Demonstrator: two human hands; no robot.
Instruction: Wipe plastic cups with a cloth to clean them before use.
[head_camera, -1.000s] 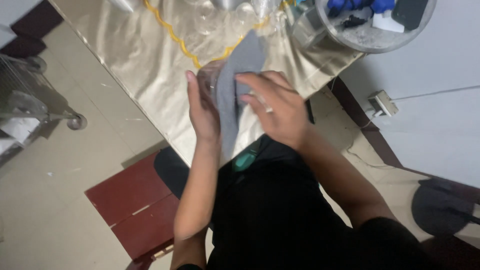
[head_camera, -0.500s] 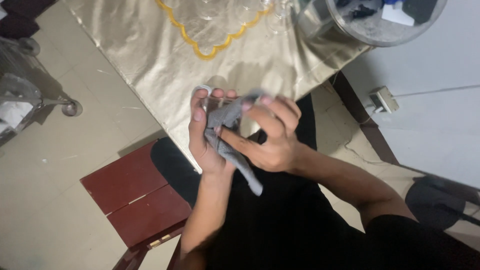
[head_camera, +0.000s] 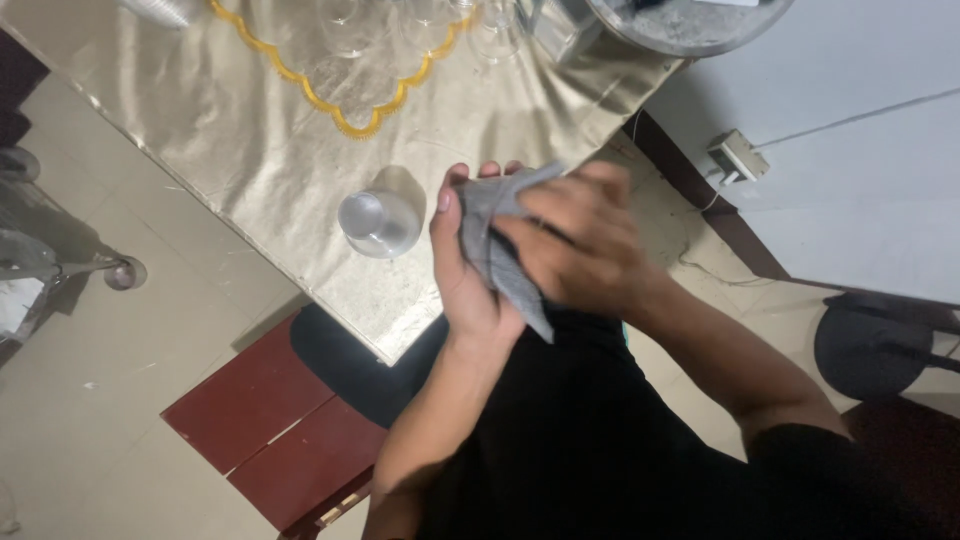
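- Your left hand (head_camera: 470, 275) and right hand (head_camera: 575, 245) both close on a grey cloth (head_camera: 495, 240), bunched between the palms over the table's near edge.
- One corner of the cloth hangs down past your left wrist.
- Whether anything sits inside the cloth, you cannot tell.
- A clear glass (head_camera: 378, 222) stands just left of your left hand, apart from it, on the gold tablecloth (head_camera: 230, 130).
- More glasses (head_camera: 410, 20) stand at the far edge.
- A red stool (head_camera: 270, 430) sits on the floor below.
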